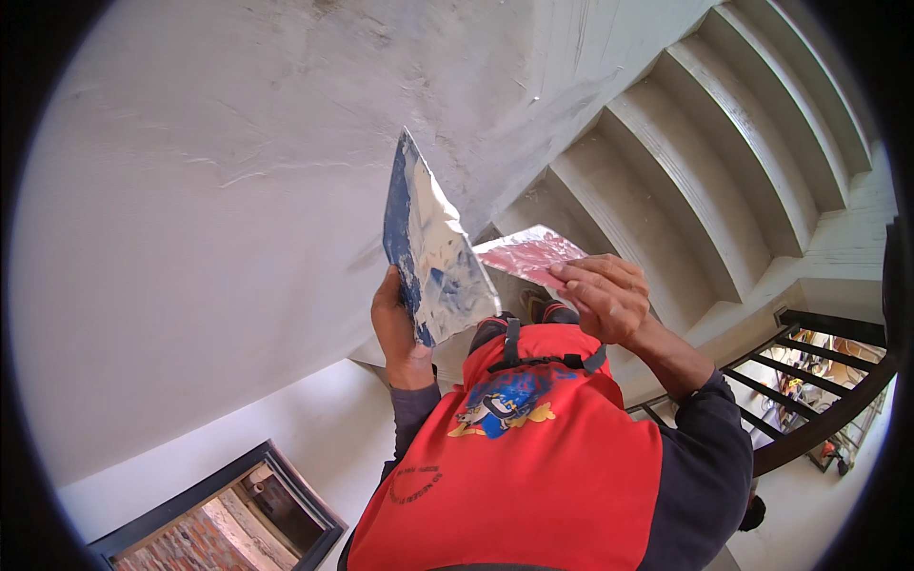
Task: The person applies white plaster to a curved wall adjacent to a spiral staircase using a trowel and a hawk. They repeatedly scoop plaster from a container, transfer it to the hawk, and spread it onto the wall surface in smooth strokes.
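My left hand (402, 338) grips a blue flat board (440, 257), tilted up and smeared with thick white putty. In my right hand (609, 295) is a flat red blade (524, 249) with white smears along its surface and edge, held low between fingers and thumb just right of the board. The far end of the red blade lies close to the board's right edge; whether they touch I cannot tell. The board hides part of my left hand. My red and black top fills the lower middle, with a shoe (533, 303) partly visible beyond it.
A grey-white plastered wall (190, 209) rises on the left. Concrete stairs (666, 200) curve up on the right. A black railing (833, 419) stands at lower right above cluttered items, near a dark head-like shape (750, 514). A dark-framed opening (314, 519) shows brickwork at lower left.
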`<state>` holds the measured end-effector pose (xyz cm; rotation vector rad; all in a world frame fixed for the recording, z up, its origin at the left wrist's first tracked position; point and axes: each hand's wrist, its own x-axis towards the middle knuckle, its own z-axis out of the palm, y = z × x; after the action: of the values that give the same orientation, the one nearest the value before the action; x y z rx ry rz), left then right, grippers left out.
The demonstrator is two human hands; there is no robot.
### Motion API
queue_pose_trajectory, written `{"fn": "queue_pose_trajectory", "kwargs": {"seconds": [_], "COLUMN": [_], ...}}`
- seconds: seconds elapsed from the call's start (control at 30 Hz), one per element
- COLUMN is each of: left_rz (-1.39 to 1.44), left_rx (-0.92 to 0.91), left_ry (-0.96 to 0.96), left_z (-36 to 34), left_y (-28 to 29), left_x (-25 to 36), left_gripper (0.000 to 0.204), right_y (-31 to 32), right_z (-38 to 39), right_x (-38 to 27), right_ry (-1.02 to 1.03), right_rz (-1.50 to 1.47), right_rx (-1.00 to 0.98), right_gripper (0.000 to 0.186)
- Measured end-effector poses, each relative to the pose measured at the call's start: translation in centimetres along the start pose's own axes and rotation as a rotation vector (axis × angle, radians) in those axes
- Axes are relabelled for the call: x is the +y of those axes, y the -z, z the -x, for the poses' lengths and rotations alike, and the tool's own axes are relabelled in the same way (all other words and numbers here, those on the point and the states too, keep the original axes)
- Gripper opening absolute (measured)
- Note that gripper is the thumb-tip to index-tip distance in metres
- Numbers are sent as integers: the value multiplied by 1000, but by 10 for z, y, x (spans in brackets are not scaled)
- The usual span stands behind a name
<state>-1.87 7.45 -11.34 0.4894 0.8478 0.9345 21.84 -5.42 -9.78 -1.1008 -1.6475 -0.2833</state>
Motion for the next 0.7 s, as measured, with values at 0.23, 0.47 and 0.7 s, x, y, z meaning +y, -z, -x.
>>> {"fn": "queue_pose_trajectory", "kwargs": {"seconds": [0.23, 0.47, 0.7], "left_rz": [-196, -316, -285], "left_rx": [23, 15, 138], "left_ry": [-106, -73, -135], "left_z": [0, 1, -7], "left_y": [7, -25, 1], "left_x": [3, 4, 11], "left_gripper": [30, 32, 31], "right_y": [17, 5, 25], "right_z": [-27, -81, -82], "right_x": [7, 64, 47], "right_ry": [-477, -70, 173], "right_rz": [57, 24, 111], "right_rx": [121, -40, -222], "right_gripper": [10, 9, 15]}}
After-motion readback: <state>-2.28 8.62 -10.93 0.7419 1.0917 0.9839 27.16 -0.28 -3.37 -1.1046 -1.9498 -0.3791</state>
